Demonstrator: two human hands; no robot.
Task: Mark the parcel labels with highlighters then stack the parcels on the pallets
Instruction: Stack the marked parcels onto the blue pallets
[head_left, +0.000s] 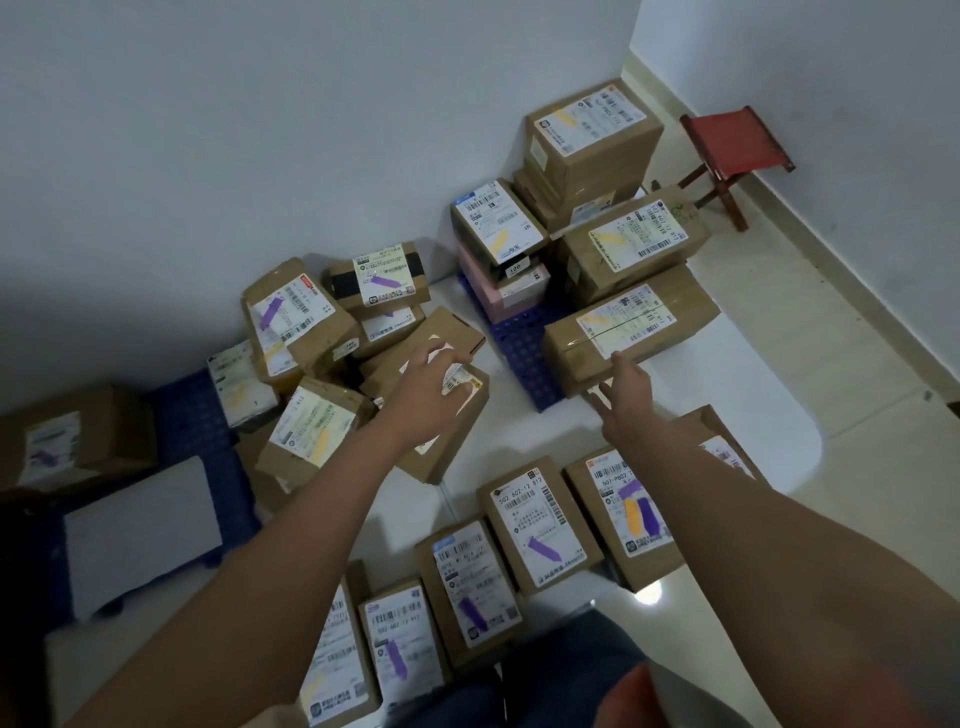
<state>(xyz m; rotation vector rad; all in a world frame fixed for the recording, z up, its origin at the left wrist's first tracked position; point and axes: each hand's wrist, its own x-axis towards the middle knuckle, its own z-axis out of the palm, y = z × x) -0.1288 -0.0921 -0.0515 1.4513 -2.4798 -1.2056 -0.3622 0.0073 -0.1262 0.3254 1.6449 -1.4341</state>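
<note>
Over floor parcels: left hand (426, 395) on tilted parcel (441, 415), right hand (623, 400) open.

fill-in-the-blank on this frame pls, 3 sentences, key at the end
1. The left hand rests on a tilted parcel that lies on the ____.
2. The small stool by the right wall is ____ in colour.
3. The right hand reaches toward a long parcel that sits on a ____ pallet.

Missing words: floor; red; blue
</note>
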